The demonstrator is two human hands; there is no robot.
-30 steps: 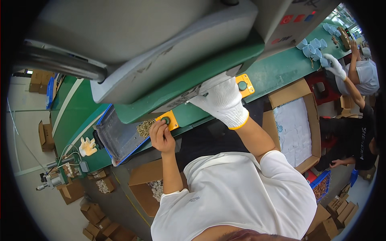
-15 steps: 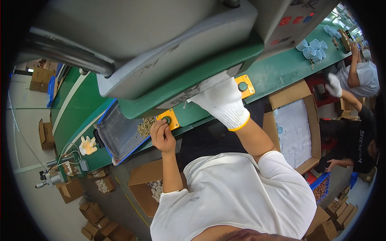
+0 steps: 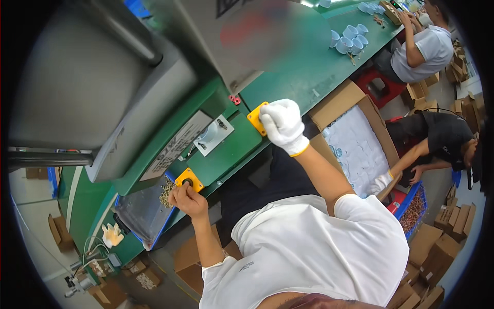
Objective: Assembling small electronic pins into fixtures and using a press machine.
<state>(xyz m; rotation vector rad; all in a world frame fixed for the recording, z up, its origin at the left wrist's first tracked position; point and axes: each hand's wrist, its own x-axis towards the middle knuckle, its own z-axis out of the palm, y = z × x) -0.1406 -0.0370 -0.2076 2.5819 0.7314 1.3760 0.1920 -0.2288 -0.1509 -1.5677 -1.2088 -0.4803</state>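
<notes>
My bare left hand (image 3: 190, 200) has its fingers curled, with the fingertips at the dark round button on the left yellow button box (image 3: 198, 177). In a white knitted glove, my right hand (image 3: 283, 123) is closed like a fist over the right yellow button box (image 3: 253, 121); the glove hides that button. Between the two boxes, a metal fixture (image 3: 222, 136) with a pale curved piece sits below the green head of a grey press machine (image 3: 121, 118). Neither hand appears to hold a loose object.
Left of my left hand, a blue-rimmed tray (image 3: 141, 213) contains small brass-coloured parts (image 3: 165, 193). A spare glove (image 3: 112, 235) lies beyond it. On my right stands an open carton (image 3: 337, 110) of white-wrapped goods, with a co-worker's gloved hand at it. Light-blue cups (image 3: 351, 38) stand farther along the green bench.
My right hand has come out from under the press head onto the right button box and closed. My left hand stays at the left button. The view has shifted, exposing the fixture.
</notes>
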